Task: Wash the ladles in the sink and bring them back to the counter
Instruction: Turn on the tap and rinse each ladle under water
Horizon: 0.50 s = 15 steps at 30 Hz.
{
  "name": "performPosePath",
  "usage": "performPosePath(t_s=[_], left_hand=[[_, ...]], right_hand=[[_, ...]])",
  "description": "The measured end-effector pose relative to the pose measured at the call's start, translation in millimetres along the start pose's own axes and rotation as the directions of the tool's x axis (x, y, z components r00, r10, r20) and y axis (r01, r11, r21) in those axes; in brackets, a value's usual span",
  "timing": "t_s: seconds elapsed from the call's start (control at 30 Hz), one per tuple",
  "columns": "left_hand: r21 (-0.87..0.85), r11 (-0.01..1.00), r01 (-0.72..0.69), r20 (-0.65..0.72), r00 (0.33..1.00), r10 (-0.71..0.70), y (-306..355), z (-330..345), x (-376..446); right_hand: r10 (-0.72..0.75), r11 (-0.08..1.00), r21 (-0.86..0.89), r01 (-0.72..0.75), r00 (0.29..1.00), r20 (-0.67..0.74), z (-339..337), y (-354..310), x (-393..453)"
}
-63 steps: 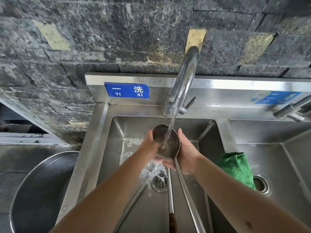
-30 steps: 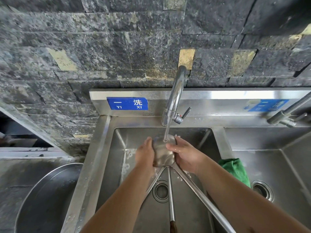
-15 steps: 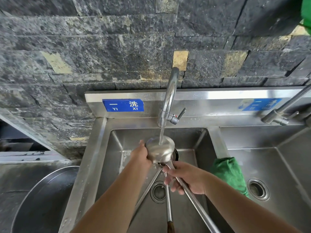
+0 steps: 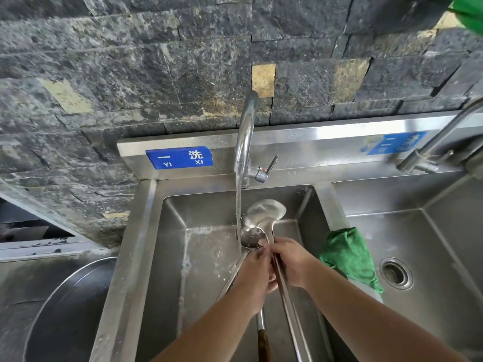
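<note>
Several long steel ladles lie in the left basin of the sink [image 4: 321,202]. One ladle [image 4: 266,211] is raised, its bowl blurred, just right of the water stream from the faucet [image 4: 245,131]. A second ladle bowl [image 4: 252,237] sits under the stream. My right hand [image 4: 290,259] is closed round the raised ladle's handle. My left hand [image 4: 257,273] holds the handles beside it, touching my right hand. A third handle with a dark wooden end [image 4: 262,340] runs toward the bottom edge.
A green cloth [image 4: 347,254] hangs over the divider between the basins. The right basin has a drain [image 4: 396,273] and its own faucet [image 4: 428,152]. A large steel bowl [image 4: 65,309] sits on the left. A dark stone wall rises behind.
The ladle bowl has moved from under the stream to its right and further back. My left hand left the bowl and dropped to the handles; both hands now meet on the handles.
</note>
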<state>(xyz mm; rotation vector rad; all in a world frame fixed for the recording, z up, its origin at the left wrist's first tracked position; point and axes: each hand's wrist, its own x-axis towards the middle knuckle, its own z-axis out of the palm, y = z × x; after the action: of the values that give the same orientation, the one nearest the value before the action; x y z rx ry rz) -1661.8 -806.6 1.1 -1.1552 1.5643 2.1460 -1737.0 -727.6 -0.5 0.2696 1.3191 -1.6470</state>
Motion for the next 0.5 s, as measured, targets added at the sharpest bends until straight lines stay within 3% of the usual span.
performPosePath(t_s=[0.2,0.33,0.5], left_hand=[[0.156,0.983,0.094,0.261,0.956,-0.133,-34.4,16.6,-15.5],[0.16,0.974,0.159,0.258,0.946,-0.196,-39.8,29.0,13.0],[0.25,0.954,0.165,0.233,0.946,-0.224,-46.2,31.7,58.0]], right_hand=[[-0.023,0.998,0.059,0.031,0.992,-0.126,-47.0,5.3,24.8],[-0.002,0.998,-0.069,-0.006,0.992,-0.125,-68.8,20.5,18.2],[-0.044,0.944,-0.319,-0.086,0.924,-0.379,-67.8,65.1,-21.5]])
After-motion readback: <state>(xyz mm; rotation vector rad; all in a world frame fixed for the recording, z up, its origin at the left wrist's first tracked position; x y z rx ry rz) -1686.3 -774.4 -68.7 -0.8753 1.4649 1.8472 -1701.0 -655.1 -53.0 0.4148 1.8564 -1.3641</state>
